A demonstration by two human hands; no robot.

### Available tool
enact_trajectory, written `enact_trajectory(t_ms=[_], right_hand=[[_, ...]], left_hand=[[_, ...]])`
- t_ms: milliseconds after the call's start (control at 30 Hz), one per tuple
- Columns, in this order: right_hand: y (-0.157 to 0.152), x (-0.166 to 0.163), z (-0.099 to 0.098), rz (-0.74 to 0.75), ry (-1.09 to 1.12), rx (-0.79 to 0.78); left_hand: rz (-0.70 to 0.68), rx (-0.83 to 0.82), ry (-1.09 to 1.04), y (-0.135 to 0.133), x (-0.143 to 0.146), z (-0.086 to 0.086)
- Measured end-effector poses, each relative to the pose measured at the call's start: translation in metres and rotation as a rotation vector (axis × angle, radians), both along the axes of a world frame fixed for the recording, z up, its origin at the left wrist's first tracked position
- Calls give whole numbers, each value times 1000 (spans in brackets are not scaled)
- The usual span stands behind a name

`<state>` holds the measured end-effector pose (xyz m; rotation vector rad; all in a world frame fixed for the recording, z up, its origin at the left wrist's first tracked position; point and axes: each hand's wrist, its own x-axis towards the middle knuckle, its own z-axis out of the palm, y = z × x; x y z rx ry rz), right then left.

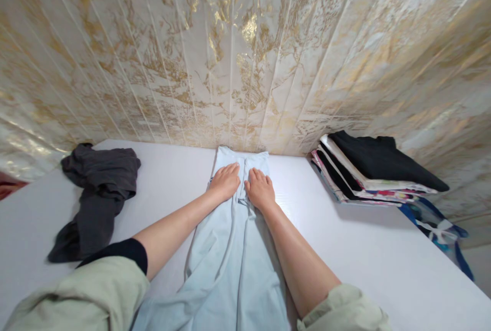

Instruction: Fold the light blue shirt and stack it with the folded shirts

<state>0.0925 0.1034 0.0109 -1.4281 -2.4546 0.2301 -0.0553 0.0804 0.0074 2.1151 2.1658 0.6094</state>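
The left hand (225, 181) is laid flat, palm down, fingers stretched out and close together, nothing gripped. The right hand (260, 188) is pressed down just beside it in the same way, open and flat, thumbs almost touching. Both are set on a pale blue garment (233, 264), near its far end, where a narrow rectangular part is seen reaching towards the wall. The garment is spread lengthwise down the middle of the white table (364, 254), from close to the wall back towards the person. Its cloth is seen to be thin and soft, matte, with long shallow folds running along it and a seam down the centre between the two hands; nearer the camera it widens and bunches into loose creases.

Sleeves of light green are pushed up both forearms, a dark cuff shown under the left one. On the left of the table a dark grey garment (97, 195) is left crumpled in a limp heap. On the right, against the wall, a stack of folded clothes (368, 172) is piled flat, black on top, white and patterned layers below. Behind everything, a glossy panelled wall (245, 49), marbled cream and gold, is caught by the light.
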Motion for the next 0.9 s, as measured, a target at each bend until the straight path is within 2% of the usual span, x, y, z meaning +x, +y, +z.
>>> enact_trajectory(t_ms=[133,333,500,633,767,900], right_hand=[[-5,-1,-2,-6,-78,-8],[-8,0,1,-10,-78,-6],[-9,1,-2,-2,-58,25],[-3,3,3,10,-35,-15],[1,15,18,53,-12,-67],[-20,23,20,203,-26,-21]], left_hand=[[9,-111,97,-6,8,0],[-19,-245,97,-24,9,7],[-95,-243,108,-67,14,3],[-94,-281,132,-94,20,9],[-93,-295,123,-106,23,15],[-97,-265,109,-106,25,11]])
